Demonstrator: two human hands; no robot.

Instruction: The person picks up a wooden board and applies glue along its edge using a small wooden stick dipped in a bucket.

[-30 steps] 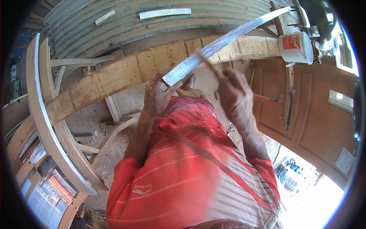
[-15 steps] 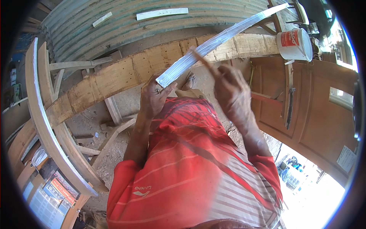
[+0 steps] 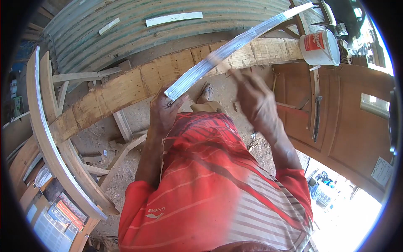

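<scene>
My left hand (image 3: pixel 164 110) is closed around the near end of a long strip (image 3: pixel 235 47) coated in streaky white, which slants up to the right over the wooden beam (image 3: pixel 113 90). In my right hand (image 3: pixel 257 97) is a thin wooden-handled tool (image 3: pixel 228 69), its far end against the strip's face. Motion blurs the tool, and its tip cannot be made out. A white bucket (image 3: pixel 331 48) with a red label stands on the beam's right end.
Two short white pieces, one of them longer (image 3: pixel 174 18), lie on the corrugated sheet (image 3: pixel 138 40). A white-edged board (image 3: pixel 46 138) leans at the left. Brown door panels (image 3: pixel 348 122) stand at the right. Wooden trestle legs (image 3: pixel 122 126) stand below the beam.
My left hand and the strip's near end have moved left and slightly down. My right hand still holds the tool, whose blurred end has shifted along the strip.
</scene>
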